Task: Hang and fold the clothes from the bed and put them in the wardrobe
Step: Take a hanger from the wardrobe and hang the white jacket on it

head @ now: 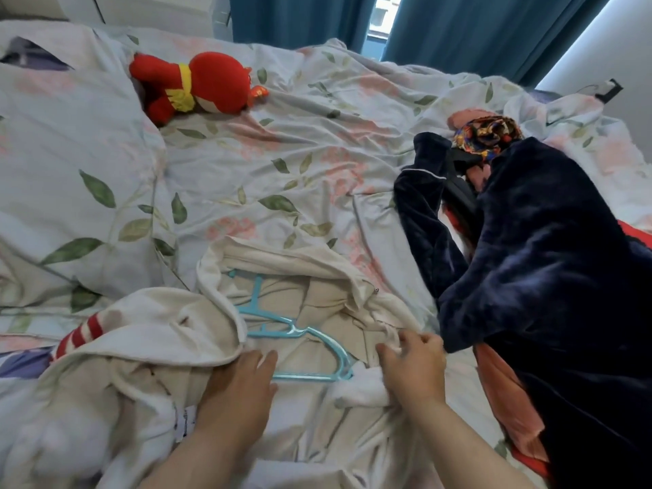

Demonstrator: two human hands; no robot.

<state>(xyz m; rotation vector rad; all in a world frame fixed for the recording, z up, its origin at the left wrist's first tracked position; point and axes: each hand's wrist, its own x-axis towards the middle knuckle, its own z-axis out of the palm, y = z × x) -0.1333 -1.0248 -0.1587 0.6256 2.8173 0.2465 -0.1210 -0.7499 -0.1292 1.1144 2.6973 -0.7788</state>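
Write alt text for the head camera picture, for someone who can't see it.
Two bare hands work on a cream fleece-lined jacket spread open on a floral-sheeted bed, a light blue plastic hanger lying inside it; the left hand rests on the lining and the right hand pinches the fabric. A dark navy velvet garment lies heaped at right, a red plush toy farther back.
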